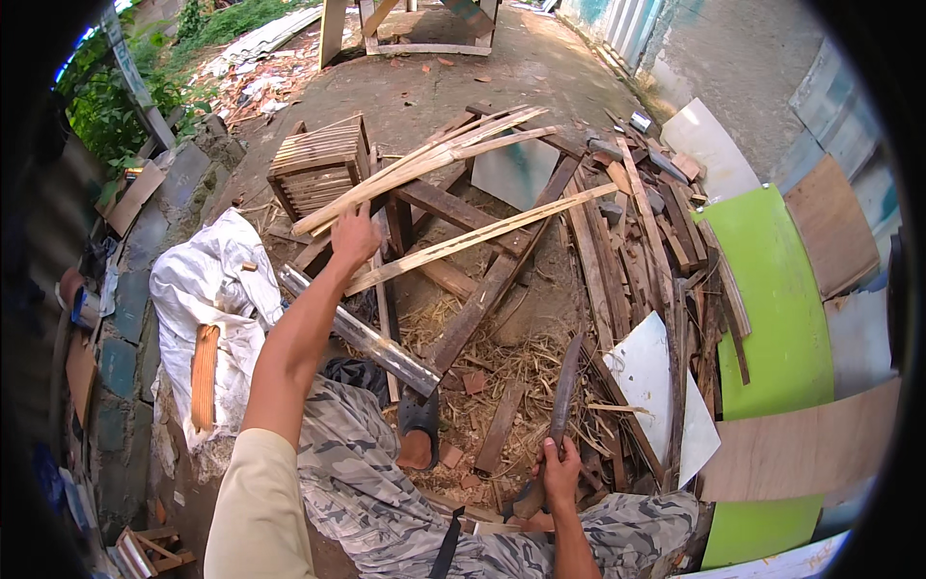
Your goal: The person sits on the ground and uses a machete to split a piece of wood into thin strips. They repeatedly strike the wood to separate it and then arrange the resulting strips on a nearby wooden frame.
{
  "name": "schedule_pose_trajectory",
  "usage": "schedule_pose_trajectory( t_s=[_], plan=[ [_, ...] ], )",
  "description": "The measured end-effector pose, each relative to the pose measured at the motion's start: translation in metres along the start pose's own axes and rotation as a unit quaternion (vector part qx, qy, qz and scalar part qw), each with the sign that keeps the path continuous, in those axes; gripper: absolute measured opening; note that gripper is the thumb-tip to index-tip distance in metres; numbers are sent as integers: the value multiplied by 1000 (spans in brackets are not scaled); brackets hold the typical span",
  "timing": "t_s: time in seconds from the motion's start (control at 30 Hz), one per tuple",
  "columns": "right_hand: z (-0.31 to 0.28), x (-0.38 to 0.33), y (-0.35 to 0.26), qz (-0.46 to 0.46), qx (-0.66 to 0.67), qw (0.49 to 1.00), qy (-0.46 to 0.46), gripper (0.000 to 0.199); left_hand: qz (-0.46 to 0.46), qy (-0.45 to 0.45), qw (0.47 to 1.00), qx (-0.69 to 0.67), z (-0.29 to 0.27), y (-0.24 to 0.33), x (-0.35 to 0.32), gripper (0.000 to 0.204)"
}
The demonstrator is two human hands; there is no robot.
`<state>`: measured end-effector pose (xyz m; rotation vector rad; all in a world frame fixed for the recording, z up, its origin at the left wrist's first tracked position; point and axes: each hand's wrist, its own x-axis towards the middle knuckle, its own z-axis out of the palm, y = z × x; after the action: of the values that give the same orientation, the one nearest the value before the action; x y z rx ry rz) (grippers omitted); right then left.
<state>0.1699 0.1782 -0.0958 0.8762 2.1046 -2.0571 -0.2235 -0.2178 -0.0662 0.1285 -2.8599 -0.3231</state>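
My left hand (353,237) reaches forward and closes on the near ends of a bundle of long thin wooden slats (429,159) that lean across a pile of planks. My right hand (559,471) rests by my right knee and grips the handle of a long dark machete (564,386), its blade pointing away over straw and wood chips. I sit low, in camouflage trousers, with my sandalled foot (417,434) on the ground between the hands.
A slatted wooden crate (318,164) stands behind the left hand. A white sack (207,289) with a wood piece lies left. A metal bar (362,338) crosses near my leg. Dark planks (627,241), white panels and a green board (772,299) lie right.
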Motion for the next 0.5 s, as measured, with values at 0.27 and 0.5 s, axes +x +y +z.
schedule_pose_trajectory(
  t_s=[0.27,0.5],
  plan=[
    [2,6,2,32,-17,999,20,19,57,29,985,160,18,-66,33,41],
    [4,8,3,41,2,999,22,20,114,52,989,73,-4,-62,26,26]
  ],
)
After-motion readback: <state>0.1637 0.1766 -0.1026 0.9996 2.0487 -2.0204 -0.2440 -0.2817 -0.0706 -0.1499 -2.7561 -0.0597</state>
